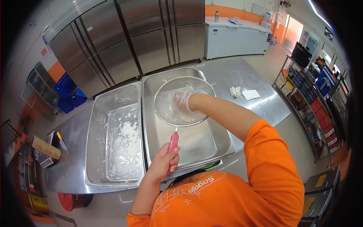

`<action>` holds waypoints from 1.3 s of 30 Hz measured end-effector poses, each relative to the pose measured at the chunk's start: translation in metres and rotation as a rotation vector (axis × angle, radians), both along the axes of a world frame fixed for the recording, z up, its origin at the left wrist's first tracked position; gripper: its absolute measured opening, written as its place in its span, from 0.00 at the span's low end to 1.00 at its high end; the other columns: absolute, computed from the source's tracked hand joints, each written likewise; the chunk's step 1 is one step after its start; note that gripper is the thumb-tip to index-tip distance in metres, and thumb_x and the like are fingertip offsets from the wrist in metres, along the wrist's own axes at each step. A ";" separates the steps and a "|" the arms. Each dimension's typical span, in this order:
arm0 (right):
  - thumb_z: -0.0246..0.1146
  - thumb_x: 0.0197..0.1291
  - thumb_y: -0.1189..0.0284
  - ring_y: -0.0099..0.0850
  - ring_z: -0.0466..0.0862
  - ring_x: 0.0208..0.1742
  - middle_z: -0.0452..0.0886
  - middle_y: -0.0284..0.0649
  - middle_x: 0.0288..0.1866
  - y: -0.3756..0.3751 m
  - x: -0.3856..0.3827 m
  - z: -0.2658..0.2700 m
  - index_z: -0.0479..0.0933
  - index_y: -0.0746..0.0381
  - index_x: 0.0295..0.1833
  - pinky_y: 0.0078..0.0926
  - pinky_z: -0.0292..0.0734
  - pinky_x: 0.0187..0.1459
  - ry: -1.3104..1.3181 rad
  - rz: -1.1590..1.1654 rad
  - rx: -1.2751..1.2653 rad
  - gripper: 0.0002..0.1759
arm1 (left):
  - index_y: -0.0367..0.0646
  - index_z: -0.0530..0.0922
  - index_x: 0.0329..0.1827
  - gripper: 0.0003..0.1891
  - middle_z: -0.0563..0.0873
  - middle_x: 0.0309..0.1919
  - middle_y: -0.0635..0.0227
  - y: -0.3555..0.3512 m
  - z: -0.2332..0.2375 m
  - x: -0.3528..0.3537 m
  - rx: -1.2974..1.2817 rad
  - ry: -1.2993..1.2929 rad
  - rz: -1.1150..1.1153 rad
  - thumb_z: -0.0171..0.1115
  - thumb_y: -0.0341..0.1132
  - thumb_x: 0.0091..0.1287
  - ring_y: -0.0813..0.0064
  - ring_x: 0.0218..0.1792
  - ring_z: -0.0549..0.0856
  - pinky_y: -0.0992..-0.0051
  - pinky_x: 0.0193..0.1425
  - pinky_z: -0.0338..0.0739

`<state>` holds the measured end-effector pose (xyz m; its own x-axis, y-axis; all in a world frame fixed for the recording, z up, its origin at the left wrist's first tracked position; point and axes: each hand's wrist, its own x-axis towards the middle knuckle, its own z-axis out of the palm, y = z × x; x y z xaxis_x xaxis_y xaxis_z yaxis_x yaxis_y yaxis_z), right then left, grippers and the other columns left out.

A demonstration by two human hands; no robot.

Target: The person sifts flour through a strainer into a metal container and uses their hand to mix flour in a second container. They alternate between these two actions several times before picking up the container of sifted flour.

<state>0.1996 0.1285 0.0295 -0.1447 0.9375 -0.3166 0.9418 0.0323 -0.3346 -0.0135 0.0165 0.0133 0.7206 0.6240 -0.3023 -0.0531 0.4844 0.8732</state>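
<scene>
A round wire-mesh strainer (163,101) lies over a deep steel pan (189,145), its far edge near the pan's rim. My left hand (163,162) is wrapped round the strainer's pink handle (174,141). Inside the mesh bowl is my right hand (185,102), in a clear plastic glove; motion smears its fingers. Some pale bits show in the mesh below that hand, too blurred to name. To the left stands a second deep steel pan (97,151), with whitish wet residue (128,136) smeared on its floor and walls.
Both pans rest on a steel table (72,166). A cling film roll (46,147) and a yellow-handled tool (60,138) lie at left. Crumpled tissue (235,91) and a folded white cloth (250,95) are at right. Steel fridges (151,38) and a chest freezer (236,41) stand behind.
</scene>
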 end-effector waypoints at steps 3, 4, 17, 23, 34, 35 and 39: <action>0.49 0.55 0.66 0.42 0.78 0.46 0.77 0.48 0.45 0.012 0.008 -0.029 0.68 0.67 0.52 0.37 0.72 0.47 -0.296 0.286 0.201 0.21 | 0.43 0.67 0.38 0.05 0.61 0.12 0.76 0.000 -0.002 0.003 -0.096 -0.027 0.026 0.46 0.34 0.65 0.86 0.10 0.57 0.86 0.14 0.53; 0.49 0.55 0.68 0.42 0.78 0.44 0.78 0.48 0.42 0.020 0.011 -0.026 0.68 0.67 0.51 0.36 0.73 0.44 -0.425 0.427 0.205 0.20 | 0.43 0.67 0.38 0.06 0.61 0.12 0.77 -0.001 -0.002 0.002 -0.096 -0.043 0.040 0.46 0.34 0.65 0.86 0.10 0.57 0.86 0.14 0.53; 0.56 0.50 0.63 0.38 0.75 0.50 0.73 0.47 0.51 -0.005 0.010 0.046 0.64 0.59 0.57 0.31 0.64 0.57 -0.351 0.240 0.229 0.27 | 0.42 0.68 0.39 0.06 0.61 0.12 0.77 0.003 -0.005 -0.004 -0.170 -0.065 0.192 0.46 0.34 0.65 0.87 0.10 0.56 0.87 0.13 0.53; 0.51 0.55 0.60 0.41 0.72 0.53 0.71 0.44 0.55 -0.011 -0.020 0.043 0.63 0.57 0.60 0.36 0.65 0.55 -0.208 0.180 -0.002 0.26 | 0.42 0.68 0.39 0.06 0.61 0.13 0.77 0.013 0.008 0.001 -0.100 -0.080 0.201 0.46 0.34 0.65 0.87 0.10 0.56 0.87 0.13 0.53; 0.51 0.54 0.53 0.41 0.75 0.49 0.75 0.42 0.49 0.011 -0.022 0.034 0.69 0.56 0.54 0.35 0.69 0.51 -0.185 0.163 0.376 0.25 | 0.41 0.68 0.39 0.07 0.61 0.13 0.77 0.001 0.012 -0.002 -0.037 -0.021 0.166 0.46 0.35 0.65 0.87 0.10 0.56 0.87 0.13 0.53; 0.52 0.54 0.54 0.41 0.75 0.50 0.75 0.42 0.49 0.008 -0.025 0.036 0.70 0.55 0.54 0.35 0.69 0.52 -0.242 0.278 0.374 0.25 | 0.42 0.68 0.39 0.07 0.61 0.13 0.77 0.003 0.011 -0.001 -0.041 -0.028 0.167 0.46 0.35 0.65 0.87 0.10 0.56 0.87 0.13 0.52; 0.54 0.53 0.59 0.41 0.75 0.49 0.75 0.46 0.47 -0.002 -0.029 0.047 0.65 0.59 0.57 0.35 0.70 0.49 -0.358 0.359 0.277 0.26 | 0.42 0.68 0.39 0.06 0.61 0.12 0.77 0.012 0.002 -0.004 -0.095 -0.089 0.230 0.46 0.35 0.65 0.87 0.10 0.56 0.87 0.13 0.53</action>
<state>0.1706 0.1266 0.0761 -0.3982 0.9042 -0.1546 0.9085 0.4120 0.0697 -0.0171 0.0287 0.0156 0.5893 0.7464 -0.3094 -0.2455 0.5302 0.8115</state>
